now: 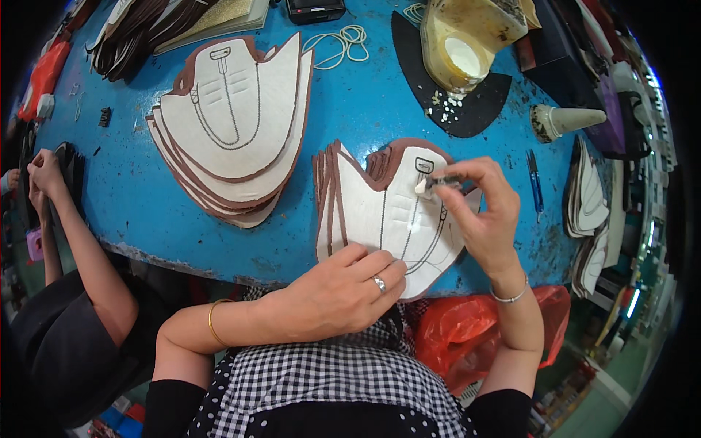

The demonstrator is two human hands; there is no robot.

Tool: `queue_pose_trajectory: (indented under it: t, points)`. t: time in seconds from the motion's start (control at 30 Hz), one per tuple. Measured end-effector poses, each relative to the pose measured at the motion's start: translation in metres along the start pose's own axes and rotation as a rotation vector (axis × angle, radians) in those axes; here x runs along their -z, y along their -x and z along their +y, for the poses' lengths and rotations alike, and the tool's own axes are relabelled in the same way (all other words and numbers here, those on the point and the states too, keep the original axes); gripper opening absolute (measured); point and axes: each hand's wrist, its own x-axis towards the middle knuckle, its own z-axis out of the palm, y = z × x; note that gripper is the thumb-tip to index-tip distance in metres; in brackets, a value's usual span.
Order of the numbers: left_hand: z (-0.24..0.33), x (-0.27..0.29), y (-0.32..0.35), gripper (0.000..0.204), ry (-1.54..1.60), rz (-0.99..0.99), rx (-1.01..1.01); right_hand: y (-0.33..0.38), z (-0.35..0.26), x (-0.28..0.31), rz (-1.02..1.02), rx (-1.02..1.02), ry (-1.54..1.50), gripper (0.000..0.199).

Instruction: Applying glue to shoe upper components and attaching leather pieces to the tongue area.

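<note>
— Pressing down with our left hand (343,292), we keep the top shoe-upper piece (394,212) flat on the blue table (139,197); the fingers lie spread and relaxed on its near edge, gripping nothing.

— And our right hand (482,212)?

— It pinches a small dark applicator (438,182) between thumb and fingertips. Its white tip sits over the upper part of the piece, just below the little stitched tab. A pale streak runs down the white lining beneath it.

— Where does the piece lie?

— At the near edge of the table, right in front of us, on top of a small fanned pile of like pieces with brown borders. A bigger stack of uppers (234,124) lies to the left and farther back, well apart from our hands.

— What else do we see?

— A yellowish glue jug (460,44) tilted on a black mat (475,109), with white drops below its mouth. Near it, a loop of white cord (343,40). To the right, a cone-tipped bottle (566,120) lying on its side, blue snips (535,186), and another stack of white pieces (588,197) at the table's rim. A red plastic bag (453,336) hangs below the table edge.

— Anyone beside us?

— A person in dark clothes on our left, a hand (44,171) at the table's far left edge; we cannot tell what it holds.
</note>
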Motion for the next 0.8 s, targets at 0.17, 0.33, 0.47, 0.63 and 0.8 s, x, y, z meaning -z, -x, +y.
queue_pose_trajectory:
  t: [0.17, 0.33, 0.47, 0.63, 0.8]
  points:
    - [0.001, -0.004, -0.001, 0.033, 0.006, 0.088, 0.069, 0.018, -0.021, 0.009, -0.171, 0.140, 0.077, 0.021]
    - [-0.005, 0.023, 0.005, 0.034, -0.057, 0.212, 0.010, 0.019, -0.018, 0.029, 0.158, -0.207, -0.398, 0.019]
    - [-0.006, 0.079, 0.025, 0.047, -0.228, 0.382, 0.058, 0.017, -0.001, 0.036, 0.220, -0.186, -0.469, 0.018]
    - [-0.042, 0.083, 0.047, 0.046, -0.396, 0.424, 0.448, 0.022, -0.007, 0.018, 0.004, -0.213, -0.327, 0.019]
    - [-0.022, 0.040, 0.027, 0.047, 0.183, 0.074, 0.136, 0.022, -0.024, -0.003, -0.161, -0.075, -0.067, 0.017]
